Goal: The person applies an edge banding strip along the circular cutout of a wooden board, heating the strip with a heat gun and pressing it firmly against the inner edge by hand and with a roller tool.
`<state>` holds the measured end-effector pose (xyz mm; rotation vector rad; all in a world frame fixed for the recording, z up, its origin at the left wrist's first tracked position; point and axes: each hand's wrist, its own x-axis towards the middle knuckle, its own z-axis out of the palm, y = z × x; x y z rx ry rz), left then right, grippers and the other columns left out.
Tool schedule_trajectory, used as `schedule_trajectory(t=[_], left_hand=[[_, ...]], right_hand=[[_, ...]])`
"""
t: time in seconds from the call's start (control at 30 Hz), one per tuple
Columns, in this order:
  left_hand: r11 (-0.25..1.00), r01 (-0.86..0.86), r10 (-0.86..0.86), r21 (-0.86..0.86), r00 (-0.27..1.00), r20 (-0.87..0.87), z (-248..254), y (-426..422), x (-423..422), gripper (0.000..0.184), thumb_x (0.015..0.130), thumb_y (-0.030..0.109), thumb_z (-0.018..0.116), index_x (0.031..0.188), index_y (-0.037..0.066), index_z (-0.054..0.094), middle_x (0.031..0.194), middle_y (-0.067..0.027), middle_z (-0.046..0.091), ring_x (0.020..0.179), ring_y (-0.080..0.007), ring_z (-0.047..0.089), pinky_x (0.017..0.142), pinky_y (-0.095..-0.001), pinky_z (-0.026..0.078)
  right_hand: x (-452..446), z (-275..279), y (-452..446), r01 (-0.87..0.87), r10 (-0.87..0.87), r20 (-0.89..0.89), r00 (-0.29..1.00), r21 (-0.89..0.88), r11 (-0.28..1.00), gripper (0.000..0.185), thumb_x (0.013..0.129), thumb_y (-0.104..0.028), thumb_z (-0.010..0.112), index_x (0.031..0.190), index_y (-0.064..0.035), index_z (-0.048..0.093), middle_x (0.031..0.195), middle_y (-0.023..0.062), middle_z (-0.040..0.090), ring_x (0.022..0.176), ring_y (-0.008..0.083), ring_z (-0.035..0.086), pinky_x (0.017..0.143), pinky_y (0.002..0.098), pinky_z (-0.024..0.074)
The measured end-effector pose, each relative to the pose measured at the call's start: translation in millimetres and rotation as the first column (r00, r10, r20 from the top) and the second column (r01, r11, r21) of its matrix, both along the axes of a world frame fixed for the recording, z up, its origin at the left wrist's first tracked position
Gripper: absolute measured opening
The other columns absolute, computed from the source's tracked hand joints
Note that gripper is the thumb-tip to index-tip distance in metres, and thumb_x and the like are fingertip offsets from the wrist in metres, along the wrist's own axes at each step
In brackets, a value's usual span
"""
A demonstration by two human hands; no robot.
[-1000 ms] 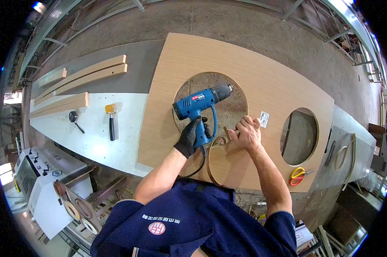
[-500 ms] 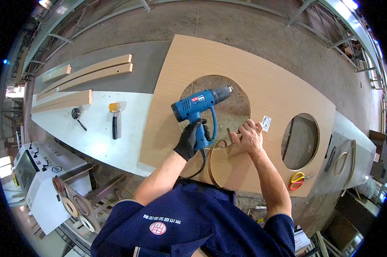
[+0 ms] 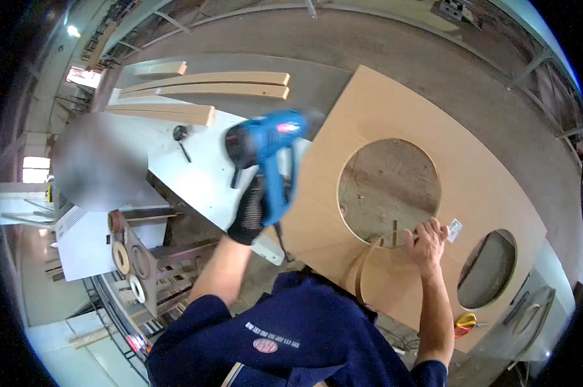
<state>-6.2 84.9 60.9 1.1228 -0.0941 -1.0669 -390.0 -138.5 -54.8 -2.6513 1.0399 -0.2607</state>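
In a black glove, my left hand [image 3: 247, 209] grips the handle of a blue heat gun [image 3: 272, 145], raised over the white table and the left edge of the wooden panel [image 3: 330, 148]. The gun is blurred by motion. My bare right hand [image 3: 427, 244] is at the lower right rim of the panel's larger round hole, its fingers closed on the edge strip [image 3: 395, 232]. A loop of this thin strip [image 3: 362, 274] hangs down toward my body. Beside the right hand is a white label [image 3: 454, 230].
Wooden strips [image 3: 220, 84] and a black-handled tool [image 3: 182, 135] lie on the left table [image 3: 207, 184]. Scissors [image 3: 465, 324] rest by the smaller hole. Tape rolls [image 3: 120, 258] stand at lower left. A blurred round patch [image 3: 100, 161] covers part of the left.
My left hand has swung the heat gun left, away from the larger hole and over the roller tool's place. The view has turned left. My right hand remains at the hole's rim.
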Motion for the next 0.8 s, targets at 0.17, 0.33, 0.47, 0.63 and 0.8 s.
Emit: schedule_trajectory(t=[0.17, 0.33, 0.47, 0.63, 0.8], left_hand=[[0.944, -0.274, 0.12, 0.182, 0.801, 0.586, -9, 77, 161, 0.041, 0.102, 0.046, 0.063, 0.118, 0.008, 0.058, 0.091, -0.0021, 0.057, 0.08, -0.0166, 0.055, 0.073, -0.033, 0.047], [0.64, -0.572, -0.365, 0.513, 0.361, 0.858, -69, 119, 218, 0.053, 0.096, 0.054, 0.068, 0.102, 0.003, 0.061, 0.08, -0.0085, 0.06, 0.071, -0.0235, 0.059, 0.068, -0.0403, 0.048], [0.378, -0.746, -0.589, 0.548, 0.263, 0.764, -103, 128, 200, 0.062, 0.096, 0.06, 0.062, 0.1, -0.001, 0.063, 0.092, -0.028, 0.069, 0.092, -0.0477, 0.066, 0.074, -0.0501, 0.05], [0.481, -0.626, -0.597, 0.614, 0.28, 0.752, -87, 131, 193, 0.05, 0.1, 0.048, 0.061, 0.106, -0.001, 0.065, 0.096, -0.0276, 0.069, 0.093, -0.0493, 0.065, 0.076, -0.0517, 0.051], [0.491, -0.702, -0.682, 0.517, 0.06, 0.729, -94, 142, 188, 0.05, 0.093, 0.053, 0.068, 0.095, 0.003, 0.064, 0.09, -0.0252, 0.068, 0.086, -0.0475, 0.066, 0.074, -0.0554, 0.053]], right_hand=[[20, -11, -26, -0.021, 0.027, 0.058, 0.998, -0.096, 0.995, 0.033, 0.084, -0.042, 0.074, 0.079, -0.0095, 0.07, 0.094, 0.0066, 0.068, 0.113, 0.0258, 0.057, 0.099, 0.0471, 0.0337], [28, 3, -27, 0.007, -0.01, -0.056, 0.998, -0.062, 0.998, 0.035, 0.084, -0.046, 0.074, 0.078, -0.0111, 0.071, 0.088, 0.0043, 0.067, 0.108, 0.0235, 0.057, 0.098, 0.0445, 0.0327], [26, -5, -22, -0.014, 0.014, -0.008, 1.0, -0.108, 0.994, 0.037, 0.085, -0.048, 0.072, 0.08, -0.0112, 0.072, 0.088, 0.0038, 0.067, 0.107, 0.0226, 0.057, 0.099, 0.043, 0.0314], [19, -2, -22, -0.013, 0.006, -0.085, 0.996, -0.089, 0.996, 0.037, 0.086, -0.048, 0.072, 0.079, -0.012, 0.07, 0.089, 0.0041, 0.068, 0.112, 0.0234, 0.057, 0.1, 0.0463, 0.0335], [33, -17, -28, -0.082, 0.082, -0.003, 0.997, -0.149, 0.986, 0.034, 0.086, -0.042, 0.071, 0.077, -0.0102, 0.064, 0.093, 0.0091, 0.066, 0.112, 0.0311, 0.058, 0.103, 0.0514, 0.0336]])
